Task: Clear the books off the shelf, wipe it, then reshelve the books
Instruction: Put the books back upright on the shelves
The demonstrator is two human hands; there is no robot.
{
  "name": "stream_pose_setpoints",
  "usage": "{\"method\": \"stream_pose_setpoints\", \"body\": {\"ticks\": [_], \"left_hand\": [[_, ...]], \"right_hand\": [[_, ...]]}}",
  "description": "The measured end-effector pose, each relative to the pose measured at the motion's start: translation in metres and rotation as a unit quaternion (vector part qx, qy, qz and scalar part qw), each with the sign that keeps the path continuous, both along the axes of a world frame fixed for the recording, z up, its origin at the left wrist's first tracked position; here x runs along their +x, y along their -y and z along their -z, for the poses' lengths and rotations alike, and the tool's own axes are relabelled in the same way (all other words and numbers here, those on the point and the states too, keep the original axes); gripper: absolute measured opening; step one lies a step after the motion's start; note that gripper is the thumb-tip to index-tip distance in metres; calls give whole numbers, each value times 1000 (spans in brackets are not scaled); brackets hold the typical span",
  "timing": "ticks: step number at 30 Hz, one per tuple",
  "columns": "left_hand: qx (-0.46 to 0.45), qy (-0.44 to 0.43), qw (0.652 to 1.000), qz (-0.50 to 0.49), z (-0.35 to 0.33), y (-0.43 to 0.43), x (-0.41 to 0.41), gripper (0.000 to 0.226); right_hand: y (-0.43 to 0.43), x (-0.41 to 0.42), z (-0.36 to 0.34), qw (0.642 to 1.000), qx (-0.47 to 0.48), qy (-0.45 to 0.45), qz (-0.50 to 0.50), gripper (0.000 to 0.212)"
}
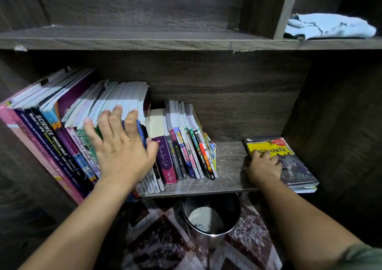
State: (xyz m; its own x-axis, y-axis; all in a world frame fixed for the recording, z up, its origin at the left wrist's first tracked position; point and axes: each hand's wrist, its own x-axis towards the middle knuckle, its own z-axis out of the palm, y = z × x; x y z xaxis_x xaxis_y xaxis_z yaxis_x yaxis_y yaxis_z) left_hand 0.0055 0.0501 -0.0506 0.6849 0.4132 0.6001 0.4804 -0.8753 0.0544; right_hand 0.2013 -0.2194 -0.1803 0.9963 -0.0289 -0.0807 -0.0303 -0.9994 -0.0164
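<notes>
1. The lower shelf of a dark wooden bookcase held a row of books standing spine-out, all leaning, from its left wall to about the middle.
2. The tall workbooks filled the left end. To their right stood shorter ones: a purple paperback, then a clutch of thin colourful books.
3. The left hand lay spread wide over the spines and top edges of the middle books, fingers straight and apart, gripping nothing. Its thumb reached toward the purple paperback.
4. Bare board separated the row from a yellow book, which lay flat, cover up, at the right end of the same shelf, on top of at least one other flat book.
5. The right hand held the yellow book at its near left corner, with fingers curled onto the cover and thumb at the edge.
6. On the upper shelf, an upright divider marked off a right compartment. A crumpled pale blue cloth lay in it, at the front edge.
7. Below the lower shelf, a round dark bin stood on a patterned rug. Something pale lay at its bottom; what it was could not be told.
</notes>
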Motion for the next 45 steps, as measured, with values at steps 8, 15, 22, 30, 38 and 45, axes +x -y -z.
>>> {"method": "stream_pose_setpoints", "body": {"ticks": [8,15,22,30,38,45], "left_hand": [[0,14,1000,7,2,0,1,69],[11,18,1000,15,3,-3,-1,71],[25,13,1000,13,3,-5,-2,71],[25,-9,1000,3,3,-5,0,70],[9,-23,1000,-7,0,-1,0,68],[11,-21,1000,-1,-1,-2,-2,67]], "right_hand": [[13,16,1,998,29,-49,26,41],[2,18,-1,998,-37,-46,17,55],[0,18,-5,997,-49,52,-4,53],[-30,-8,-41,992,19,123,7,29],[-73,-75,-110,968,176,169,-66,28],[-73,-80,-65,829,459,222,-230,39]]}}
